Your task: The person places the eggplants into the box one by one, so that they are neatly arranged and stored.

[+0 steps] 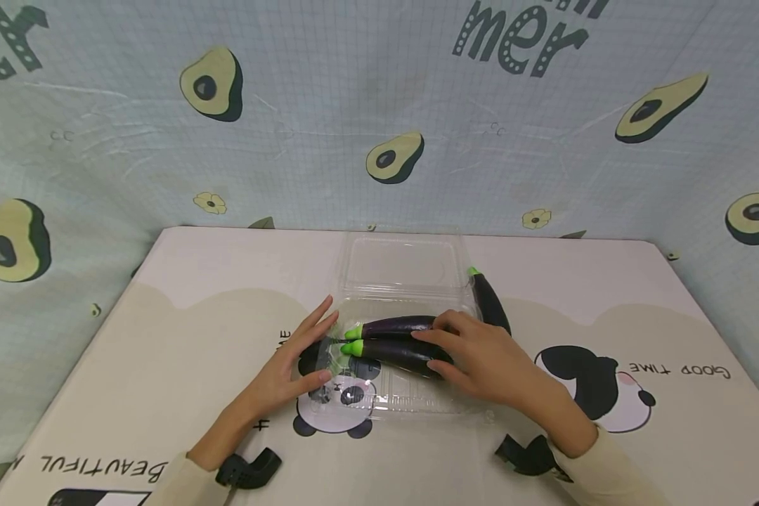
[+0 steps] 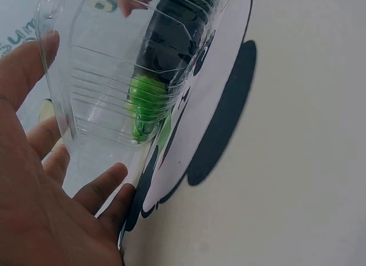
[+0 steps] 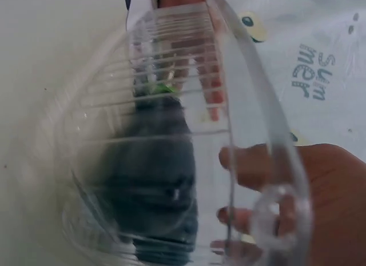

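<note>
Two dark eggplants lie side by side in a clear plastic clamshell box [image 1: 405, 400], their bright green stem ends pointing left. The rear eggplant [image 1: 386, 327] is slimmer than the front eggplant [image 1: 392, 353]. My left hand [image 1: 294, 358] is at the box's left wall, fingers spread, thumb apart. In the left wrist view, one green stem end [image 2: 147, 103] shows through the ribbed wall. My right hand [image 1: 487, 355] reaches over the right wall, above the eggplants' blunt ends. Its fingers are slightly bent, and the right wrist view shows a gap between fingertips and eggplant [image 3: 151, 174].
Another eggplant [image 1: 491, 302] lies at the box's right side, green tip toward the back. The clear lid [image 1: 405, 261] is folded back flat on the table. A printed mat [image 1: 228, 351] covers the table, and an avocado-patterned cloth [image 1: 303, 176] hangs behind.
</note>
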{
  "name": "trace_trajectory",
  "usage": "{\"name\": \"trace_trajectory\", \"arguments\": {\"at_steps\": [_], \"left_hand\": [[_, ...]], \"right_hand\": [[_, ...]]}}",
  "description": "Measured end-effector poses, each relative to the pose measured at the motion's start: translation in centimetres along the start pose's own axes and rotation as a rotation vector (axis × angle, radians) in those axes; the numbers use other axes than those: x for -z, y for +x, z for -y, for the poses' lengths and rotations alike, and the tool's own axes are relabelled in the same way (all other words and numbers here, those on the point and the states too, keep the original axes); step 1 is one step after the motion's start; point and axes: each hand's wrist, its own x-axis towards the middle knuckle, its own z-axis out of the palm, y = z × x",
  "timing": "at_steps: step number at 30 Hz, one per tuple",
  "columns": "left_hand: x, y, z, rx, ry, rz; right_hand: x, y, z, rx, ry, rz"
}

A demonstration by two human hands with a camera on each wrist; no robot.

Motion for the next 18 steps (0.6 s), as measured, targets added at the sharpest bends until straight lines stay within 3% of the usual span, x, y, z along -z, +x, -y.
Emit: {"name": "trace_trajectory", "arguments": {"at_steps": [18], "left_hand": [[0.0,0.0,-0.2,0.009,0.002,0.000]], "right_hand": [[1.4,-1.5,-1.8,-0.069,0.084,-0.214]]}}
